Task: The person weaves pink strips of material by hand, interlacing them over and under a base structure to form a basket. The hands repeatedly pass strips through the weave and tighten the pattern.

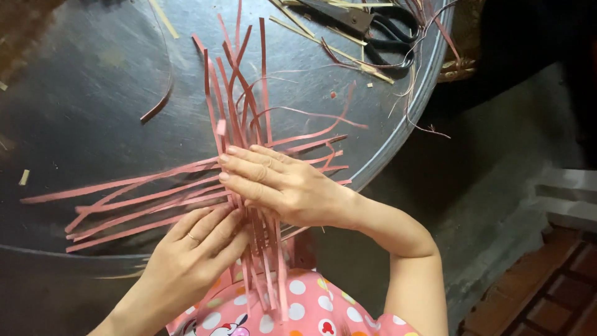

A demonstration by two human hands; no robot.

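Pink strips (186, 199), crossed in a flat weave on the bench (87, 93), lie under my fingers: right hand (280, 183) pressed flat, fingers together; left hand (196, 246) flat, fingertips on strips just below. Scissors (373, 25) well beyond.

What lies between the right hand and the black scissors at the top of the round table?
In the head view, upright pink strips fan up from the right hand, then dark tabletop with pale offcuts before the scissors.

Room on the left, clutter up top

The round metal surface (81, 106) is mostly bare toward 10 o'clock. Pink strips (239, 112) fan across the middle. Black scissors (373, 25) and loose scraps (348, 56) block the way at 1 o'clock.
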